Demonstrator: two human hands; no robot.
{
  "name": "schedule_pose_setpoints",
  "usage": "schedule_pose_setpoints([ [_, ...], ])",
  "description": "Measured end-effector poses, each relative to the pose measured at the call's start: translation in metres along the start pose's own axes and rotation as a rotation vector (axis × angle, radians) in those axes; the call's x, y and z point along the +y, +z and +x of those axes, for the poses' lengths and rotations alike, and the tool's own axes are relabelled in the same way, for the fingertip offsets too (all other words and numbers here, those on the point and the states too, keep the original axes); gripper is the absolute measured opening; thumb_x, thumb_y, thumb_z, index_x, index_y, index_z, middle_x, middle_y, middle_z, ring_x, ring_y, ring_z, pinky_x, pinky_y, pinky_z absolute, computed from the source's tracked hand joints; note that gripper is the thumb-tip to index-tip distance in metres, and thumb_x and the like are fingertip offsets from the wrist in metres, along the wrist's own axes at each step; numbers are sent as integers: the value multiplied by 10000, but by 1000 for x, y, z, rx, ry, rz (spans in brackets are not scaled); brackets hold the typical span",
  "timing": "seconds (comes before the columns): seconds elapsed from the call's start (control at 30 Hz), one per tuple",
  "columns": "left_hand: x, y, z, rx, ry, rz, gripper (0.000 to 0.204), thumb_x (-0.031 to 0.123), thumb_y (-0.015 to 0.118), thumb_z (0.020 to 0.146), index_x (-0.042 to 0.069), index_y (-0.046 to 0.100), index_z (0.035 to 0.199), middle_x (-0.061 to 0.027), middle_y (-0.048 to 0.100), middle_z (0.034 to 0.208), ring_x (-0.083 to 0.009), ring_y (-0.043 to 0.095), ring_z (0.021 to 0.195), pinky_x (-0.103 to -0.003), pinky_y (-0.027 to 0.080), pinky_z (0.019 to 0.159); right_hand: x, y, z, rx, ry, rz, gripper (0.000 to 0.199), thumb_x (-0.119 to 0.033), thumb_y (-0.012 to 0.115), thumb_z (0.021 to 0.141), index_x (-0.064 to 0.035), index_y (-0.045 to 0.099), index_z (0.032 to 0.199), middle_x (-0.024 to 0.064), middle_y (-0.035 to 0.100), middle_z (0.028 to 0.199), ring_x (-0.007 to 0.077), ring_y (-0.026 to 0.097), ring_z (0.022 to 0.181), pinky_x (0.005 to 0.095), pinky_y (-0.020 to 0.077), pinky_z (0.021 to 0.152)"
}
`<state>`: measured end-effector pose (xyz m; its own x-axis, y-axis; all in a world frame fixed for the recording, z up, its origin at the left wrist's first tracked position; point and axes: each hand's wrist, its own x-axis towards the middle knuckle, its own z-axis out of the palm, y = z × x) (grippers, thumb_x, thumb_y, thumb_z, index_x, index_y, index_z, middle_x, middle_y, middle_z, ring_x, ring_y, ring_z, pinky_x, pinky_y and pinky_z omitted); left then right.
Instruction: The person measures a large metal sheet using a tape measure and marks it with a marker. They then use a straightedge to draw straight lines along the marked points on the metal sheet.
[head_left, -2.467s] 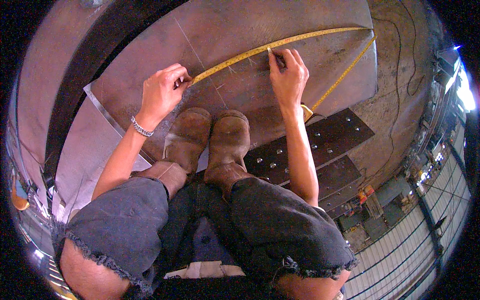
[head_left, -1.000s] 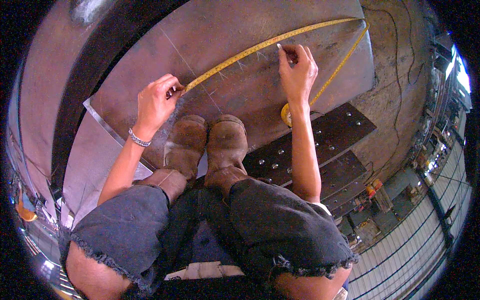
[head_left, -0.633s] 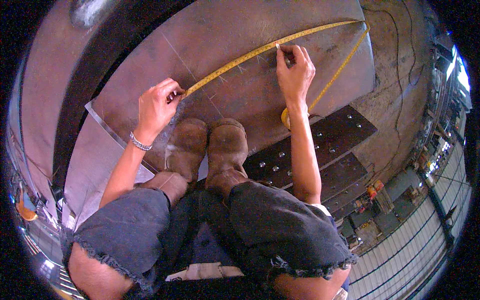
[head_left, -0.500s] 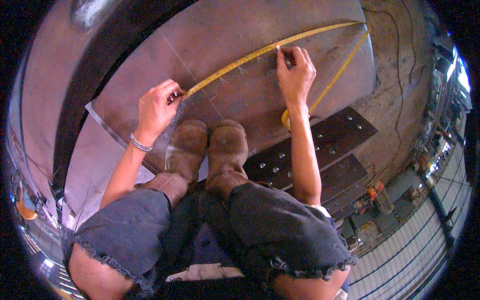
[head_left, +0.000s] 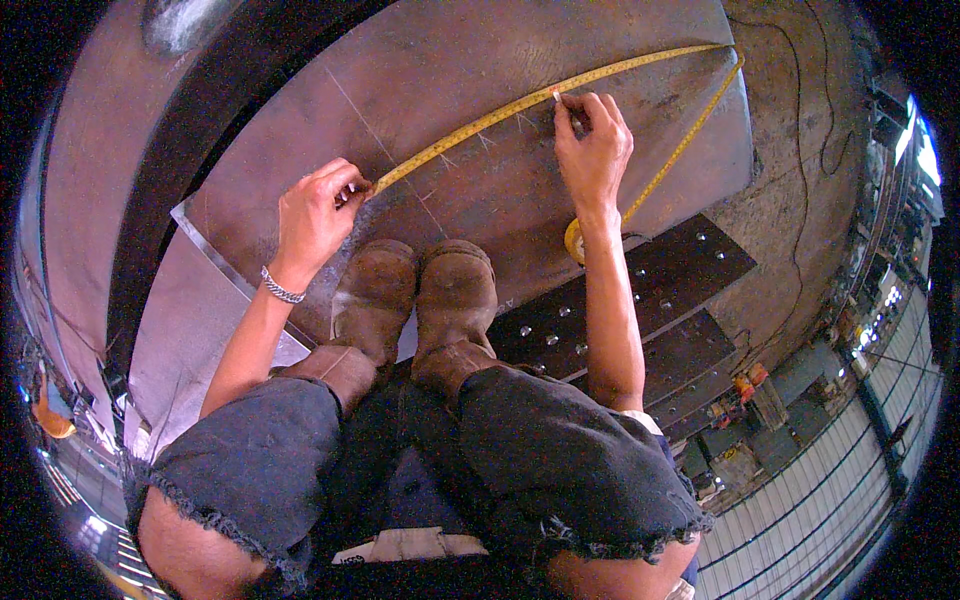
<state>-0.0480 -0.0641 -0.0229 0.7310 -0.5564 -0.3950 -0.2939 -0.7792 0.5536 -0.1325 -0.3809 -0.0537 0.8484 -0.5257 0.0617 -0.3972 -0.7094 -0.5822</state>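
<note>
A yellow tape measure (head_left: 480,126) is stretched across a large brownish steel plate (head_left: 290,140). My left hand (head_left: 318,212) pinches its near-left end against the plate. My right hand (head_left: 594,150) is closed on a small white piece of chalk (head_left: 557,96), its tip at the lower edge of the tape. Beyond that hand the tape runs to the plate's right edge, folds back, and ends in a yellow coil (head_left: 573,241) partly behind my right forearm. Short white marks (head_left: 485,142) show below the tape, and a thin white line (head_left: 352,105) crosses the plate.
My brown boots (head_left: 456,285) stand on the plate. Right of them lie dark steel plates with holes (head_left: 640,285). A dark cable (head_left: 800,150) runs over the floor at the right. A long dark gap (head_left: 170,190) borders the plate at the left.
Both hands keep almost the same places on the tape. The folded-back stretch and the coil have shifted very slightly.
</note>
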Motion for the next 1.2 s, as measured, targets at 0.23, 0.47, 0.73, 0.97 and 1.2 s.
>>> schedule_pose_setpoints([
  [0.23,-1,0,1,17,41,53,110,130,758,832,63,697,893,-77,688,880,-263,706,751,-385,543,656,-9,-15,9,-159,-37,-153,122,-136,713,864,-24,704,909,161,681,901,380,673,851,473,538,774],
  [0.47,1,-2,-1,9,11,-37,143,143,775,834,47,682,884,-78,691,869,-256,703,737,-387,540,649,-19,-36,28,-114,21,-133,138,-153,698,891,-35,682,962,176,692,938,397,672,911,490,539,787],
  [0.73,-4,3,1,39,51,18,128,98,754,817,34,671,889,-88,688,873,-273,706,754,-388,544,660,3,-7,11,-48,-58,-10,131,-124,714,880,-36,662,961,145,676,941,381,655,917,477,530,790],
  [0.97,-6,2,0,41,52,20,137,95,748,815,30,657,894,-95,675,872,-288,702,763,-403,539,662,0,-9,14,-106,-65,-48,135,-107,703,871,-37,657,976,142,672,967,372,645,948,479,528,803],
  [1.2,-2,1,0,60,73,54,144,120,748,827,32,656,894,-96,666,873,-288,697,767,-405,537,663,-5,-13,17,-90,-116,-106,136,-95,717,862,-15,705,972,146,708,953,351,691,903,423,547,809],
])
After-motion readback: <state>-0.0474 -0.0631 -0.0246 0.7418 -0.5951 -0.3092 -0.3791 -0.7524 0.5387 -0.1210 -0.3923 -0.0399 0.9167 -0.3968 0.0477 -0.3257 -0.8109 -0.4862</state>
